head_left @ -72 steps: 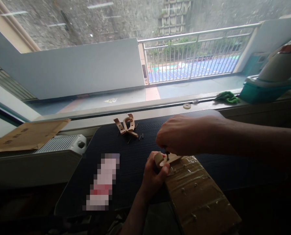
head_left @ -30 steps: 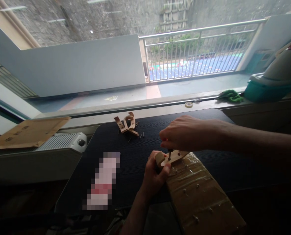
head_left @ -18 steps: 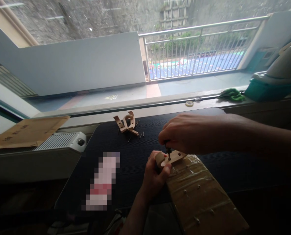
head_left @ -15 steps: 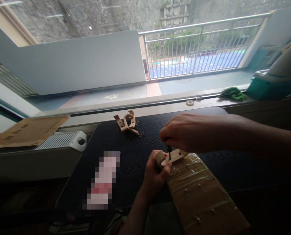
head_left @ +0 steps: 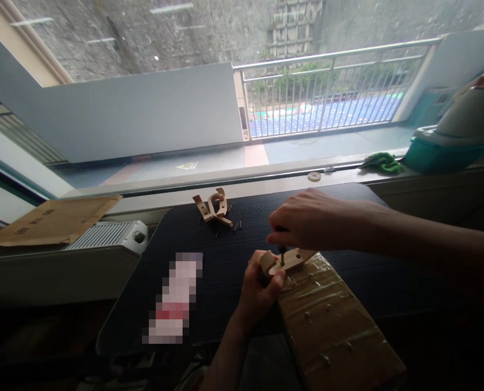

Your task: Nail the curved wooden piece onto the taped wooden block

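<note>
- The left hand [head_left: 260, 282] is curled in a pinch, thumb on the near side, around the curved end of a wooden hook [head_left: 291, 262].
- That hook lies on the far end of a taped cardboard box [head_left: 339, 326], curved end to the left; 1 dark hole shows in its flat part.
- The right hand [head_left: 303, 217] is closed in a fist, knuckles up, around the handle of a screwdriver [head_left: 282, 254], most of which it hides.
- The screwdriver shaft points down, close to upright, with its tip at the hook's flat part, just beside the left thumb.
- Small shiny bits, too small to name surely, dot the box top.
- On the dark table [head_left: 221, 277], well apart from the box, sits a pile of wooden pieces [head_left: 202, 210], with thin screws [head_left: 237, 225] scattered beside it.
- A pixelated strip [head_left: 177, 296] near the table's left edge cannot be read.
- The windowsill [head_left: 262, 182] bears a ring-shaped roll [head_left: 314, 176], a green cloth [head_left: 384, 163] and a teal bin [head_left: 441, 155].
- A brown envelope [head_left: 55, 220] lies on the radiator [head_left: 112, 271] at left.
</note>
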The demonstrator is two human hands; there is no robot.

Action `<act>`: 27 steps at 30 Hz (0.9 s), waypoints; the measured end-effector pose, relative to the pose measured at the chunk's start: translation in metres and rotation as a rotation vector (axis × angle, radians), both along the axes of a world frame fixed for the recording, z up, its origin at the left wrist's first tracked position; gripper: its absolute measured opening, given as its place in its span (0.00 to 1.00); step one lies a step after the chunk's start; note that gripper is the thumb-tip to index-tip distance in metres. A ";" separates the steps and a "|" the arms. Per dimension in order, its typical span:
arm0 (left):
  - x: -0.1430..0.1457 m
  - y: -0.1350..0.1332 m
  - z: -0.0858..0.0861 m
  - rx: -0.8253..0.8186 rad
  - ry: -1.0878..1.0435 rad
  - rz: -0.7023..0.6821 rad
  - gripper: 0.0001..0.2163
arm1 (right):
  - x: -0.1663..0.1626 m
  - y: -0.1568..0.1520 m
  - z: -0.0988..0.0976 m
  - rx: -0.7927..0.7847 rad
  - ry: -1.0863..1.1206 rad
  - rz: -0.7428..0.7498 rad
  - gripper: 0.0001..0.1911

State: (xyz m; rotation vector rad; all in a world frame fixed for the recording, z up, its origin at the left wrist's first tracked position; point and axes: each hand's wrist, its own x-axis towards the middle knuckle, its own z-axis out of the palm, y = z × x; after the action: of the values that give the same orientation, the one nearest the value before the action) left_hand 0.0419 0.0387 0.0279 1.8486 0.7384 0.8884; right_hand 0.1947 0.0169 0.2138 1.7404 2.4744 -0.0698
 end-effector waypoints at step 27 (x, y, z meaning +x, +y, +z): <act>-0.001 -0.001 -0.002 0.009 0.008 -0.037 0.07 | 0.005 -0.008 -0.016 0.063 0.048 0.049 0.08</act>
State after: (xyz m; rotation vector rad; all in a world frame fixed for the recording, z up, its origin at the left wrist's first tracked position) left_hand 0.0413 0.0379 0.0255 1.8694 0.7040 0.8624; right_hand 0.1998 0.0094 0.1980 1.7205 2.5792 -0.0292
